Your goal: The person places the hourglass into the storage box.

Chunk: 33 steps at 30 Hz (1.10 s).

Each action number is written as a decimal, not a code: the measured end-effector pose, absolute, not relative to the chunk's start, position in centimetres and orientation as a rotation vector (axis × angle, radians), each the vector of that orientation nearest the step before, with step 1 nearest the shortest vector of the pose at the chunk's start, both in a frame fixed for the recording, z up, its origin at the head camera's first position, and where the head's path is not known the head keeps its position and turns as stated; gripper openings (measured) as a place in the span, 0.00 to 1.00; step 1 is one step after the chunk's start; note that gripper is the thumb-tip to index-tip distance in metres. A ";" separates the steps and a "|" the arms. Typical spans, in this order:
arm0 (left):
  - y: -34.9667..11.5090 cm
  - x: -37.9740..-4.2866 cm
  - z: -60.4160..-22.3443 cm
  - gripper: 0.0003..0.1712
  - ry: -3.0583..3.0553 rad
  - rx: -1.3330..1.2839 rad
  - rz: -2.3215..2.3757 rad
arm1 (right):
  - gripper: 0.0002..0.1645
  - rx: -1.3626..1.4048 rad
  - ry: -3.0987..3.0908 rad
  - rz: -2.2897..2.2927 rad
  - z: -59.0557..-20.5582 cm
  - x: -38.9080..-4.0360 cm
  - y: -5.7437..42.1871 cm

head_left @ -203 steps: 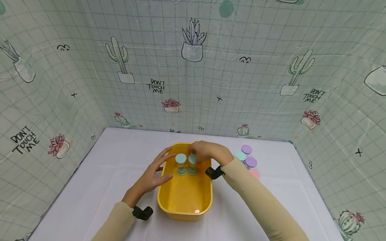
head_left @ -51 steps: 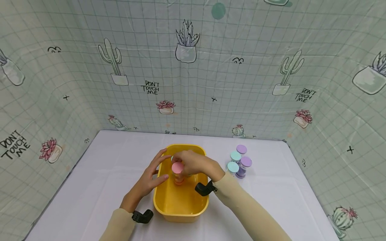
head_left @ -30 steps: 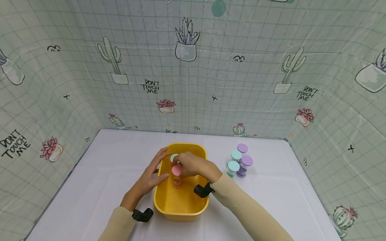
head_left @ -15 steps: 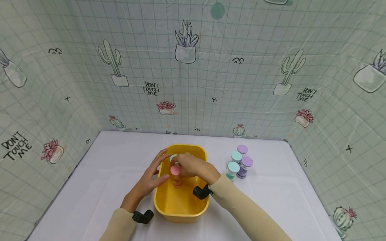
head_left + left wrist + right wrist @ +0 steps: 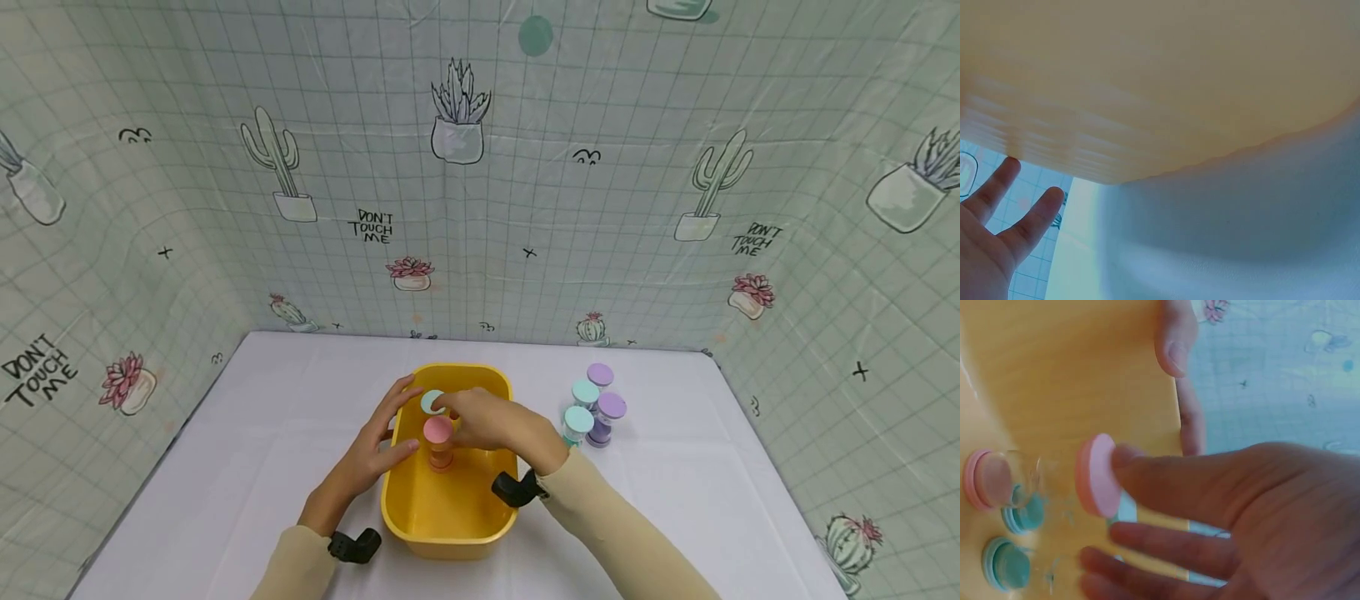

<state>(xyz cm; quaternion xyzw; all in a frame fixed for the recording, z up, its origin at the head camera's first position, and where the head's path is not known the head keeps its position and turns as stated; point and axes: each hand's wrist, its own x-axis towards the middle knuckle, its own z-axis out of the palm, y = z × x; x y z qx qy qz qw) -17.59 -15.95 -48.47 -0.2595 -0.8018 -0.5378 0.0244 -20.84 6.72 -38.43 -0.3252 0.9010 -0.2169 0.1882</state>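
A pink-capped sand timer (image 5: 438, 430) stands upright in a yellow plastic tub (image 5: 450, 542), just in front of a teal-capped sand timer (image 5: 432, 402). My right hand (image 5: 495, 423) is over the tub beside the pink timer. In the right wrist view its thumb lies at the pink cap (image 5: 1102, 478), while the other fingers are spread apart from it. A second teal timer (image 5: 1007, 565) also shows there; in the head view my right hand hides it. My left hand (image 5: 366, 457) rests along the tub's left rim, fingers extended.
On the white table (image 5: 300, 417), right of the tub, stand two teal-capped timers (image 5: 577, 422) and two purple-capped timers (image 5: 612, 407), grouped closely. A patterned cloth (image 5: 480, 208) hangs behind and at both sides.
The pink timer, earlier on the table at right, now stands in the tub. My right hand has eased its fingers off it and shifted slightly right. The left hand keeps its place.
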 end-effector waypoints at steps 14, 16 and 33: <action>-16.0 -17.5 -48.3 0.39 -2.476 -0.793 -1.665 | 0.22 -1.073 2.829 -0.889 -38.1 -18.6 14.9; -15.9 -17.5 -48.4 0.39 -2.474 -0.792 -1.666 | 0.23 -1.021 2.875 -0.886 -38.3 -18.4 16.7; -16.0 -17.5 -48.4 0.39 -2.488 -0.793 -1.675 | 0.30 -0.678 3.143 -0.909 -43.0 -18.6 26.9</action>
